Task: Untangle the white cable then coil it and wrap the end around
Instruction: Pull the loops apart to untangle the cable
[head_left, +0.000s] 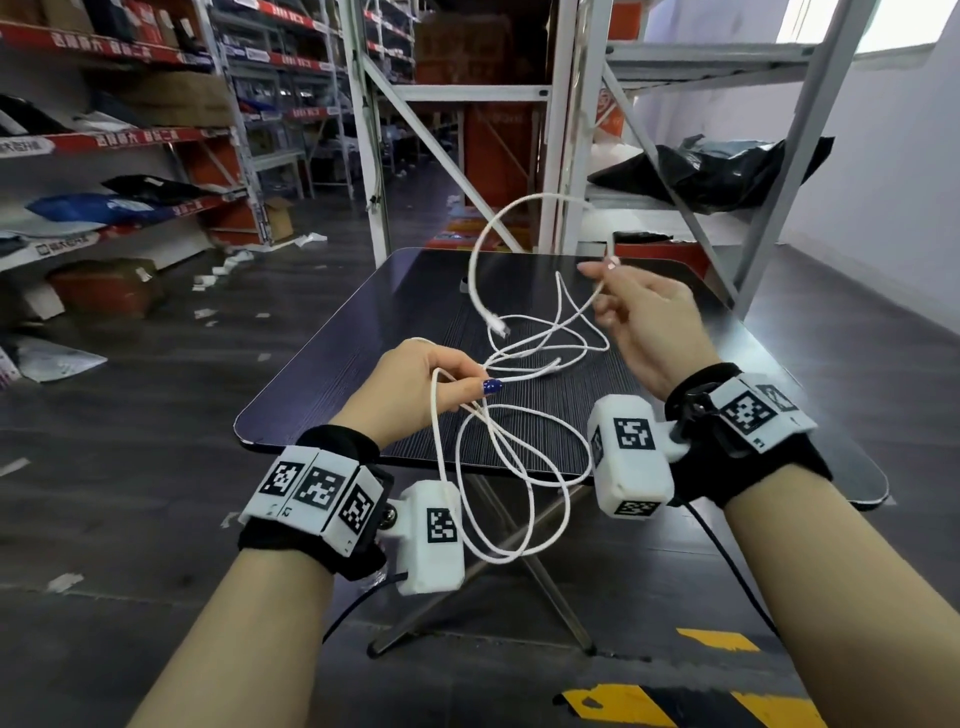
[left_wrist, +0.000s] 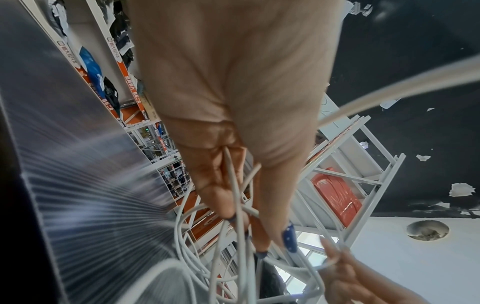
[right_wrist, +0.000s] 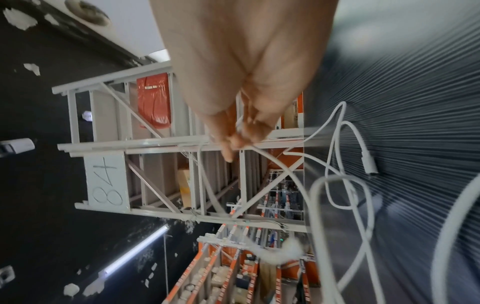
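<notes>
The white cable (head_left: 498, 457) is held in the air above the near edge of the dark table (head_left: 363, 332); a bundle of strands is pinched between the thumb and curled fingers of the left hand (head_left: 421, 384), and a single strand is pinched at the fingertips of the right hand (head_left: 644, 322); from the right grip an arch rises up and away, then falls to a free connector end (head_left: 497, 326) hanging between the two grips; below the left grip long loops sag past the table edge; the tangle is judged to lie between the grips, nearer the left; open room is seen above and to either side for drawing the hands apart.
</notes>
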